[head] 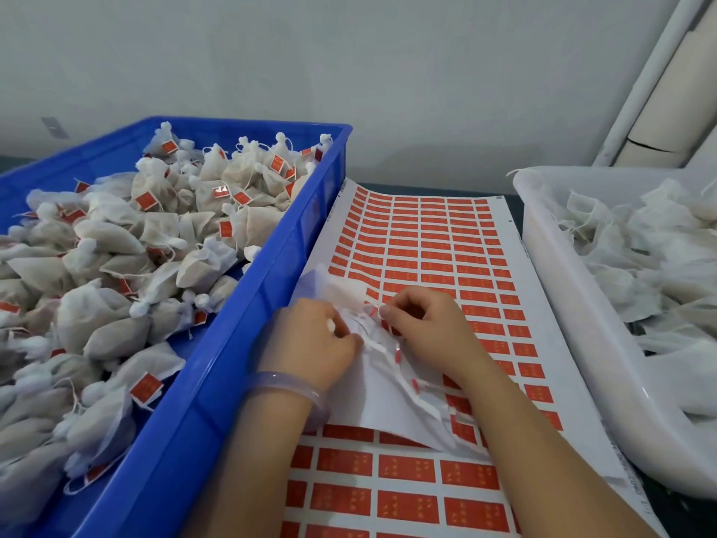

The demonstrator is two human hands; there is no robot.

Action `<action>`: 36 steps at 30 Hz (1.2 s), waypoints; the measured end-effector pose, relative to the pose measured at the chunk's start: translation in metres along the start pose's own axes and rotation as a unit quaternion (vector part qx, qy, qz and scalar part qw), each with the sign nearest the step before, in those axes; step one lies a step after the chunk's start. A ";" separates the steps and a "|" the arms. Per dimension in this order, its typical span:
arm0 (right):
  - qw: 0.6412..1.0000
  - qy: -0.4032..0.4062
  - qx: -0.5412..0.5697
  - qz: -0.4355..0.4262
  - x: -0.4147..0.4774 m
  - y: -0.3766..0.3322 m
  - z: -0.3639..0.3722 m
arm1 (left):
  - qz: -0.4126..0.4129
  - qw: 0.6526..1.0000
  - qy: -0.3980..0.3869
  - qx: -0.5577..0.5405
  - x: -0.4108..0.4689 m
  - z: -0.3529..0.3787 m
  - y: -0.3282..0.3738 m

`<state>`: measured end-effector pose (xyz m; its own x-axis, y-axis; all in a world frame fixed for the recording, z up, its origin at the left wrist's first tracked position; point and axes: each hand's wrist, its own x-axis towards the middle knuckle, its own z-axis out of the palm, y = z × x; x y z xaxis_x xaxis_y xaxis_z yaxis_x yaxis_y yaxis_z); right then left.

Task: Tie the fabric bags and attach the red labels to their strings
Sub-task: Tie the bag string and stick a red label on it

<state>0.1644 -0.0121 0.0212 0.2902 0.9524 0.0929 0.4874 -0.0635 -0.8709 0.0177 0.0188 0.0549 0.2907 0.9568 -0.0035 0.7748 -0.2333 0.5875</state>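
- Small white fabric bag (343, 291): lying crumpled on top of the label sheet, between the two hands and just right of the blue crate's wall.
- Left hand (314, 335): gripping the bag's bunched fabric with fingers curled in; wearing a translucent lilac bangle (287, 386) at the wrist.
- Right hand (423, 324): pinching a small red label (373, 312) between thumb and forefinger, close beside the bag; other fingers curling inward.
- Bag's string: too fine and blurred to be making out among the fabric.
- Peeled white backing paper (388, 394): lying rumpled under both hands, trailing torn strips with red scraps.
- Large white sheet of red rectangular labels (426, 234): lying flat between crate and tub, reaching from the far wall side to the near edge.
- Deep blue plastic crate (232, 343): sitting at left, holding a heap of tied white bags (116, 266), many carrying red labels on strings.
- White plastic tub (574, 304): sitting at right, holding loose, unlabelled white bags (640, 258).
- Pale grey wall (349, 71): standing behind, touching neither container visibly.
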 end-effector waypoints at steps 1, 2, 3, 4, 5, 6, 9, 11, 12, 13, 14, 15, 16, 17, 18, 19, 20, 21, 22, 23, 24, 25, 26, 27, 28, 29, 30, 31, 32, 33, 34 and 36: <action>1.000 -0.002 -0.002 0.002 0.001 0.000 -0.001 | 0.000 1.000 -0.015 0.007 0.001 0.001 0.001; 1.000 -0.004 -0.005 0.007 0.002 0.000 -0.002 | 0.004 1.000 -0.024 0.010 0.001 0.003 0.002; 1.000 -0.003 -0.006 0.011 0.003 0.001 -0.001 | 0.008 1.000 -0.026 0.012 0.001 0.004 0.002; 1.000 0.000 -0.008 0.013 0.003 0.002 -0.001 | 0.010 0.999 -0.026 0.017 0.002 0.005 0.002; 1.000 0.003 -0.009 0.013 0.003 0.002 0.000 | 0.011 0.999 -0.025 0.024 0.002 0.006 0.002; 1.000 0.005 -0.008 0.011 0.003 0.003 0.001 | 0.009 0.999 -0.026 0.029 0.003 0.007 0.001; 1.000 0.021 0.020 0.006 0.002 0.002 -0.001 | 0.040 0.998 -0.022 0.037 0.002 0.007 -0.001; 0.998 0.030 0.053 0.006 0.002 0.002 -0.004 | 0.062 0.997 -0.019 0.027 -0.002 0.005 0.001; 0.997 0.032 0.067 0.007 0.002 0.002 -0.005 | 0.062 0.998 -0.020 0.018 -0.003 0.004 0.002; 0.997 0.032 0.075 0.008 0.002 0.003 -0.006 | 0.058 0.998 -0.018 0.007 -0.003 0.004 0.002; 0.996 0.033 0.077 0.009 0.002 0.003 -0.006 | 0.052 0.998 -0.018 -0.003 -0.002 0.004 0.003; 0.996 0.033 0.077 0.009 0.002 0.003 -0.006 | 0.047 0.999 -0.021 -0.009 -0.002 0.004 0.004; 0.996 0.032 0.077 0.008 0.002 0.003 -0.006 | 0.043 0.999 -0.027 -0.017 -0.002 0.005 0.005; 0.996 0.033 0.077 0.007 0.001 0.003 -0.005 | 0.043 0.998 -0.033 -0.024 -0.002 0.006 0.005; 0.997 0.034 0.076 0.006 0.001 0.003 -0.005 | 0.048 0.997 -0.044 -0.030 -0.002 0.007 0.005; 0.997 0.034 0.073 0.004 0.001 0.004 -0.005 | 0.055 0.997 -0.051 -0.033 -0.001 0.009 0.004; 0.997 0.033 0.067 0.003 0.001 0.004 -0.005 | 0.058 0.996 -0.054 -0.032 -0.001 0.010 0.004; 0.998 0.032 0.062 0.001 0.001 0.005 -0.005 | 0.059 0.996 -0.055 -0.033 -0.001 0.011 0.003; 0.998 0.031 0.061 -0.002 0.001 0.005 -0.004 | 0.057 0.996 -0.063 -0.034 -0.001 0.011 0.003; 0.998 0.031 0.061 -0.006 0.000 0.005 -0.004 | 0.057 0.995 -0.069 -0.042 -0.002 0.011 0.003; 0.998 0.031 0.062 -0.012 0.000 0.005 -0.004 | 0.054 0.994 -0.074 -0.051 -0.002 0.011 0.004; 0.997 0.028 0.064 -0.016 -0.001 0.005 -0.004 | 0.051 0.994 -0.077 -0.060 -0.002 0.010 0.005; 0.997 0.021 0.069 -0.020 -0.001 0.005 -0.005 | 0.043 0.993 -0.084 -0.067 -0.001 0.010 0.006; 0.997 0.013 0.079 -0.021 -0.002 0.006 -0.007 | 0.032 0.992 -0.096 -0.081 0.001 0.011 0.006; 0.996 0.006 0.088 -0.022 -0.002 0.006 -0.008 | 0.017 0.988 -0.112 -0.101 0.002 0.012 0.007; 0.996 0.000 0.091 -0.025 -0.003 0.006 -0.009 | -0.001 0.985 -0.124 -0.121 0.002 0.012 0.008; 0.996 -0.005 0.085 -0.028 -0.003 0.006 -0.010 | -0.013 0.981 -0.135 -0.140 0.002 0.013 0.007; 0.997 -0.010 0.072 -0.031 -0.004 0.006 -0.010 | -0.024 0.978 -0.137 -0.158 0.004 0.014 0.006; 0.998 -0.014 0.056 -0.031 -0.004 0.006 -0.009 | -0.033 0.973 -0.136 -0.183 0.006 0.014 0.006; 0.999 -0.014 0.043 -0.029 -0.005 0.007 -0.007 | -0.049 0.967 -0.135 -0.211 0.007 0.014 0.004; 0.999 -0.009 0.038 -0.026 -0.005 0.008 -0.006 | -0.071 0.959 -0.143 -0.233 0.007 0.013 0.005; 0.999 0.020 0.036 -0.019 -0.002 0.010 -0.004 | -0.107 0.943 -0.157 -0.274 0.009 0.015 0.004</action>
<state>0.1721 -0.0158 0.0144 0.3056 0.9411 0.1446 0.4391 -0.0045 -0.8984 0.0321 0.0241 0.0456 0.3793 0.8527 -0.3591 0.4543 0.1665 0.8752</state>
